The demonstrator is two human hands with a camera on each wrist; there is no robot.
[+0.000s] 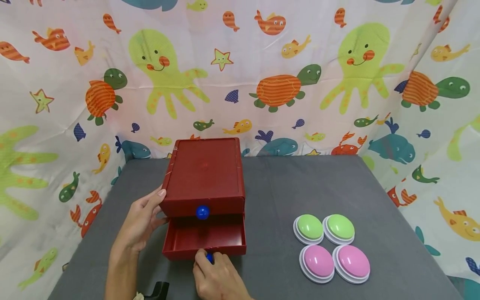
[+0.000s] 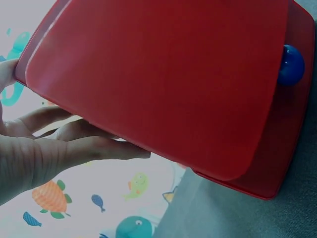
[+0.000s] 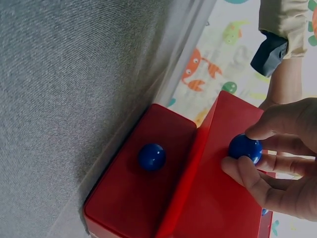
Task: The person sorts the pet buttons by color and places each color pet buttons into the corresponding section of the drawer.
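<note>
A red drawer box (image 1: 205, 166) stands on the grey cloth. Below its top front, which bears a blue round knob (image 1: 202, 212), a red drawer (image 1: 187, 253) is pulled out and shows its inner floor. My right hand (image 1: 217, 275) pinches that drawer's blue knob (image 3: 245, 148) between thumb and fingers. Closer to the table, in the right wrist view, another blue knob (image 3: 151, 156) sits on a lower red front. My left hand (image 1: 140, 218) rests against the left side of the box, with largely straight fingers (image 2: 109, 148) along its edge in the left wrist view.
To the right of the box lie two green push buttons (image 1: 310, 227) and two pink push buttons (image 1: 318, 261) on white bases. A curtain (image 1: 232, 83) printed with sea animals surrounds the grey table (image 1: 273, 187) at the back and sides.
</note>
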